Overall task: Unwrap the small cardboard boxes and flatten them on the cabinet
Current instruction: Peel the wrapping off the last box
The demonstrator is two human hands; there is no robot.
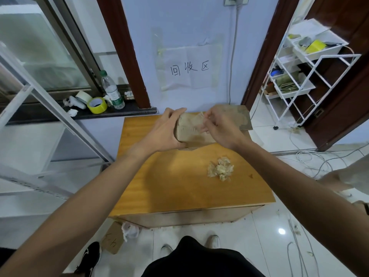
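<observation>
Cardboard box (191, 129), small and worn, is what I have held up between both hands, just above the far end of the worktop (179, 182). My left hand (165, 132) grasps the left side of the cardboard box, fingers curled over its top edge and thumb tucked under the bottom corner. My right hand (221, 128) is against the box's upper right edge, fingertips pinched on what looks like a clear tape strip (201, 116) lifting off the cardboard; the strip is thin and hard for me to make out.

Just beyond the right hand, at the far right corner of the worktop, lies a pile of flattened cardboard (243, 116). Nearer to me than the right hand, well apart from it, a crumpled tape wad (220, 168) sits on the wood.

Left of the left hand, on a dark windowsill (129, 110), stand a yellow tape roll (97, 105) and a plastic water bottle (111, 90). Beyond both hands a handwritten paper sign (189, 69) hangs on the wall. Off to the right of the right hand stands a white wire rack (299, 76).
</observation>
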